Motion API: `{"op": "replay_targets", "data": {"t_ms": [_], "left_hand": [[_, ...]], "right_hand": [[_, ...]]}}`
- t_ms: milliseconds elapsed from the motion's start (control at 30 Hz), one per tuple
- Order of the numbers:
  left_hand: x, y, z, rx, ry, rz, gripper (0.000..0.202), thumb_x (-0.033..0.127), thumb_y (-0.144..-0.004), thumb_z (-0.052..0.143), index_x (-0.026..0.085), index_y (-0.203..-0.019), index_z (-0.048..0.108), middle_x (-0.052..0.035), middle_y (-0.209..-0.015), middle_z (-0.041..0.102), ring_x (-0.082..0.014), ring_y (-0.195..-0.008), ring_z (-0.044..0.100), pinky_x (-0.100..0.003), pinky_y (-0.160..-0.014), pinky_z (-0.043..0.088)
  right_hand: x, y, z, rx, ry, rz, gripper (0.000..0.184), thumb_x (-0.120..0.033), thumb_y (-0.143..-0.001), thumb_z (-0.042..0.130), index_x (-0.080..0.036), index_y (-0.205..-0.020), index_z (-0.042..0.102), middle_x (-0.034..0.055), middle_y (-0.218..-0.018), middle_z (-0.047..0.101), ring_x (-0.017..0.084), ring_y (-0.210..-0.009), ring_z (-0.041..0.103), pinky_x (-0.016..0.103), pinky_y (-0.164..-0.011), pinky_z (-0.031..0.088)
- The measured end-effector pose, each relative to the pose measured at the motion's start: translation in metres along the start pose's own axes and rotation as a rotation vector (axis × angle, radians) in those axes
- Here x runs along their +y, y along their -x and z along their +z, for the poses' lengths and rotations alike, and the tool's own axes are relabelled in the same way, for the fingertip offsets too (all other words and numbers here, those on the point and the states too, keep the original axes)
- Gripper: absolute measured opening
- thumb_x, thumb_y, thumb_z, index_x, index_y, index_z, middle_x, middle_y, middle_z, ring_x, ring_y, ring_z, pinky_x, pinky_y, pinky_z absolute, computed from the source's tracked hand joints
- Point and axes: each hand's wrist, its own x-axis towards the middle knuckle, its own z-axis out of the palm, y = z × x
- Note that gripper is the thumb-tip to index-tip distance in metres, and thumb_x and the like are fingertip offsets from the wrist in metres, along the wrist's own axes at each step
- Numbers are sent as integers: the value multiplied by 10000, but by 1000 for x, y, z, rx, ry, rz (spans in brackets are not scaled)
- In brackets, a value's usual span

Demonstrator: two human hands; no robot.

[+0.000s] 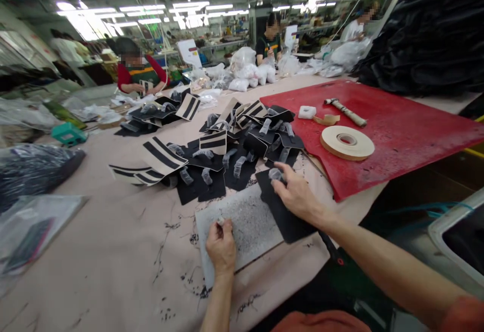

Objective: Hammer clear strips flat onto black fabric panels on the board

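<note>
My right hand [298,193] grips a flat black panel [289,226] at the plastic-wrapped piece [276,174] fixed on it, thumb and forefinger around that piece. The panel overlaps the right end of a grey board [242,226] speckled with black bits. Over the board's left part, my left hand [221,249] is closed in a pinch on something small and pale that I cannot make out. Just beyond the board lies a heap of similar black panels [212,183] with plastic-wrapped strips. Some of them show beige undersides with black stripes [164,156].
On a red sheet [408,120] at the right lie a tape roll [348,143], a wrapped hammer-like tool [346,112] and a small white block [307,112]. Plastic bags [38,231] and a teal box [68,134] stand left. Co-workers sit across the table.
</note>
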Motion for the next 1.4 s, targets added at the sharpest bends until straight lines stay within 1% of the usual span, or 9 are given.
{"op": "replay_targets", "data": {"t_ms": [133, 200, 267, 467, 600, 733, 933, 1267, 1400], "left_hand": [[-3, 1, 0, -8, 44, 38, 337, 510, -810, 614, 182, -802, 691, -67, -754, 743, -219, -719, 694, -292, -674, 520], [-6, 1, -1, -8, 68, 49, 337, 505, -813, 615, 179, -808, 699, -76, -780, 753, -226, -747, 703, -300, -697, 532], [-8, -1, -2, -12, 117, 37, 347, 508, -804, 630, 171, -831, 707, -85, -809, 760, -232, -773, 711, -316, -731, 548], [12, -6, 7, -136, 327, -3, 357, 487, -830, 658, 154, -950, 705, -90, -901, 774, -224, -844, 730, -337, -812, 580], [31, -8, 32, -343, 368, 65, 308, 435, -882, 635, 158, -1001, 700, -90, -940, 779, -215, -871, 734, -333, -831, 578], [26, -9, 54, -449, 374, 60, 276, 408, -908, 606, 160, -1010, 675, -93, -982, 777, -209, -895, 733, -334, -842, 572], [16, -9, 57, -476, 379, 45, 330, 469, -932, 580, 168, -1037, 662, -92, -1006, 772, -206, -917, 731, -326, -844, 570], [27, -9, 53, -489, 166, 197, 255, 372, -961, 519, 180, -1001, 682, -70, -973, 769, -194, -880, 700, -315, -830, 531], [34, -12, 53, -543, 90, 296, 197, 305, -931, 516, 192, -984, 669, -59, -914, 767, -201, -852, 696, -325, -811, 530]], "right_hand": [[-7, 97, 57, -122, -113, -29, 479, -309, -986, 419, -138, -1427, 489, 102, -962, 750, 237, -841, 713, 319, -761, 525], [-4, 123, 80, -193, -49, -43, 501, -278, -999, 368, -101, -1456, 470, 117, -919, 753, 251, -769, 717, 332, -699, 519], [0, 132, 92, -243, 34, -57, 521, -266, -1005, 350, -85, -1485, 441, 130, -902, 753, 262, -731, 717, 338, -669, 506], [5, 121, 83, -349, 118, 46, 454, -308, -984, 444, -115, -1382, 549, 142, -915, 750, 288, -849, 724, 357, -778, 505], [7, 120, 82, -357, 38, 77, 419, -309, -985, 439, -139, -1342, 575, 135, -996, 755, 269, -922, 722, 340, -826, 497], [7, 119, 83, -359, 10, 129, 378, -324, -977, 460, -148, -1266, 628, 128, -989, 761, 270, -950, 722, 326, -833, 492], [7, 116, 81, -349, -43, 150, 352, -322, -962, 494, -162, -1231, 657, 118, -1054, 759, 260, -971, 722, 310, -844, 491], [8, 119, 84, -357, -52, 125, 367, -322, -965, 474, -148, -1241, 641, 123, -1017, 759, 273, -931, 726, 327, -810, 493], [8, 115, 69, -391, -148, 118, 380, -371, -968, 505, -164, -1263, 625, 101, -981, 749, 250, -901, 711, 319, -799, 498]]}}
